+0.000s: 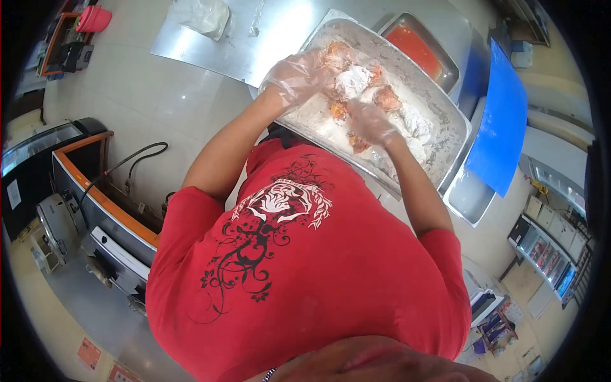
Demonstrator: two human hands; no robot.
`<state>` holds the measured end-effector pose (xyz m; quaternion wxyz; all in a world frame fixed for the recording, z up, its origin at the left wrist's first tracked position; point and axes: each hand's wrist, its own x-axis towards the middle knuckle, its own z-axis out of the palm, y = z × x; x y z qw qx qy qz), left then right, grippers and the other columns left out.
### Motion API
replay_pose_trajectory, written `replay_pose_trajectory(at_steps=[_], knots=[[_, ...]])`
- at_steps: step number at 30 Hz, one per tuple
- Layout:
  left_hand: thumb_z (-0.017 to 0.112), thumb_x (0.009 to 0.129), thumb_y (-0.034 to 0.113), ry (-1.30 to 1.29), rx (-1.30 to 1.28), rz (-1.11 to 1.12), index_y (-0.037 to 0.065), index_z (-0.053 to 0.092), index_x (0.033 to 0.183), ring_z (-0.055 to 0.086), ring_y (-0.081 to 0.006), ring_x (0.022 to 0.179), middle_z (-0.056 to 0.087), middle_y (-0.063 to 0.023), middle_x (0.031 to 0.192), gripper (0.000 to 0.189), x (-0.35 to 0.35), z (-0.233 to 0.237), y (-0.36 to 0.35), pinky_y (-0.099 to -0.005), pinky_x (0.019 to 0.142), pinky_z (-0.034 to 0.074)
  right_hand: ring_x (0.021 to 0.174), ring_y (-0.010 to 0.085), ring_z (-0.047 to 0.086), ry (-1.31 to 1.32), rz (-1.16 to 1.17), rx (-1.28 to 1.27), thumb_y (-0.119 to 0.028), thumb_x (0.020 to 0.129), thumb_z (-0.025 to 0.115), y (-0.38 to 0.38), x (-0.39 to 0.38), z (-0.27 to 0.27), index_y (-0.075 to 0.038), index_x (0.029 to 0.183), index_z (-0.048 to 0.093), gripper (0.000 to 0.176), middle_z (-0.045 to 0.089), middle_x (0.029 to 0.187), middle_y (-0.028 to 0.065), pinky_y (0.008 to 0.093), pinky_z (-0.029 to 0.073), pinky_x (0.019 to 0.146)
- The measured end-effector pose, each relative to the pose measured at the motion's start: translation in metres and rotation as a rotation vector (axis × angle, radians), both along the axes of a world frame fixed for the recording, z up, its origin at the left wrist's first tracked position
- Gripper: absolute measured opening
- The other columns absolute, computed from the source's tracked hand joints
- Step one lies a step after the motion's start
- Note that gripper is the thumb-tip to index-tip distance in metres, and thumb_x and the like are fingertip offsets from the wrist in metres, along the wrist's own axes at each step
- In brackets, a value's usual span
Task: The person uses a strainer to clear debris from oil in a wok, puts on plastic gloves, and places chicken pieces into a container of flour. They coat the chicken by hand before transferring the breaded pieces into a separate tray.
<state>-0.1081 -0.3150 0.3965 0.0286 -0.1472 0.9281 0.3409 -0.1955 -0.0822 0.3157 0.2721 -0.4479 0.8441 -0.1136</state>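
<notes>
A large metal tray of white flour lies before me, with several orange marinated meat pieces, which look like chicken. In a clear plastic glove, my left hand reaches over the tray's left side, its fingers curled at an orange chicken piece. My right hand, also gloved, is low in the flour with its fingers blurred among the pieces. Between the hands lies a flour-coated piece. Another chicken piece sits just beyond my right hand, and a floured one to its right.
Behind the tray stands a metal pan of orange-red liquid. A blue board leans over another metal pan on the right. A white plastic bag rests on the steel table at the back left.
</notes>
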Motion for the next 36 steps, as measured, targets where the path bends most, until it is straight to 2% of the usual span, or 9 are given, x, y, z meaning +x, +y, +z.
replay_pose_trajectory(at_steps=[3, 6, 9, 12, 14, 22, 24, 29, 36], knots=[[0.058, 0.093, 0.047, 0.008, 0.043, -0.103, 0.007, 0.058, 0.135, 0.066, -0.0349, 0.108, 0.068, -0.0196, 0.118, 0.058, 0.000, 0.002, 0.007, -0.0409, 0.094, 0.051, 0.095, 0.0370, 0.062, 0.263, 0.285, 0.058, -0.017, 0.089, 0.062, 0.000, 0.012, -0.029, -0.005, 0.121, 0.054, 0.035, 0.058, 0.100, 0.0202, 0.0430, 0.052, 0.082], [0.056, 0.094, 0.052, 0.024, 0.095, -0.134, 0.010, 0.061, 0.131, 0.065, -0.0358, 0.105, 0.068, -0.0197, 0.115, 0.057, -0.003, -0.009, 0.018, -0.0422, 0.094, 0.050, 0.098, 0.0324, 0.064, -0.096, -0.056, 0.015, -0.021, 0.091, 0.064, -0.007, 0.007, -0.040, -0.002, 0.121, 0.054, 0.037, 0.061, 0.107, 0.0190, 0.0406, 0.054, 0.084], [0.052, 0.094, 0.056, -0.086, 0.053, -0.289, 0.009, 0.060, 0.129, 0.066, -0.0362, 0.100, 0.069, -0.0208, 0.109, 0.058, -0.009, -0.032, 0.018, -0.0430, 0.091, 0.050, 0.100, 0.0211, 0.060, -1.268, -0.806, -0.641, -0.025, 0.093, 0.070, -0.004, 0.011, -0.026, 0.000, 0.128, 0.053, 0.046, 0.061, 0.117, 0.0132, 0.0352, 0.051, 0.087], [0.046, 0.098, 0.053, -0.181, -0.099, -0.529, 0.009, 0.059, 0.129, 0.066, -0.0358, 0.095, 0.068, -0.0208, 0.105, 0.056, -0.017, -0.074, 0.022, -0.0428, 0.085, 0.052, 0.100, 0.0156, 0.063, -0.887, -0.596, -0.374, -0.019, 0.098, 0.063, 0.015, 0.007, 0.022, 0.005, 0.135, 0.046, 0.047, 0.060, 0.126, 0.0098, 0.0313, 0.058, 0.079], [0.041, 0.101, 0.049, -0.030, -0.048, -0.556, 0.009, 0.058, 0.130, 0.066, -0.0353, 0.092, 0.069, -0.0202, 0.103, 0.053, -0.016, -0.085, 0.036, -0.0422, 0.082, 0.052, 0.094, 0.0136, 0.063, -1.120, -0.817, -0.630, -0.014, 0.097, 0.064, 0.015, 0.012, 0.006, 0.005, 0.139, 0.041, 0.052, 0.061, 0.120, 0.0078, 0.0279, 0.057, 0.075], [0.052, 0.100, 0.025, 0.335, 0.495, -0.145, 0.006, 0.062, 0.124, 0.066, -0.0353, 0.096, 0.069, -0.0184, 0.108, 0.032, -0.028, -0.091, 0.060, -0.0394, 0.084, 0.054, 0.081, 0.0104, 0.060, -1.003, -0.841, -0.684, -0.003, 0.087, 0.062, -0.001, 0.012, -0.003, 0.000, 0.123, 0.051, 0.037, 0.062, 0.100, 0.0063, 0.0274, 0.053, 0.068], [0.058, 0.094, 0.022, 0.255, 0.059, -0.210, 0.005, 0.063, 0.119, 0.067, -0.0340, 0.090, 0.070, -0.0173, 0.099, 0.030, -0.023, -0.060, 0.057, -0.0394, 0.081, 0.055, 0.083, 0.0118, 0.061, -0.810, -0.777, -0.571, -0.001, 0.082, 0.063, -0.011, 0.010, 0.016, 0.000, 0.120, 0.055, 0.038, 0.063, 0.098, 0.0066, 0.0296, 0.053, 0.071], [0.062, 0.089, 0.025, 0.282, -0.025, -0.164, 0.003, 0.059, 0.125, 0.069, -0.0343, 0.084, 0.070, -0.0186, 0.090, 0.043, -0.022, -0.081, 0.053, -0.0432, 0.076, 0.055, 0.104, 0.0330, 0.064, -0.021, -0.632, -0.738, -0.012, 0.083, 0.065, -0.027, 0.016, -0.029, 0.005, 0.131, 0.050, 0.054, 0.066, 0.109, 0.0248, 0.0398, 0.050, 0.091], [0.049, 0.098, 0.034, -0.010, -0.144, -0.436, 0.005, 0.060, 0.113, 0.066, -0.0380, 0.088, 0.068, -0.0199, 0.097, 0.035, -0.022, -0.046, 0.018, -0.0452, 0.081, 0.053, 0.105, 0.0365, 0.062, -0.280, -0.284, -0.211, -0.042, 0.094, 0.060, 0.028, 0.004, 0.005, 0.005, 0.111, 0.052, 0.051, 0.062, 0.113, 0.0267, 0.0466, 0.049, 0.090]])
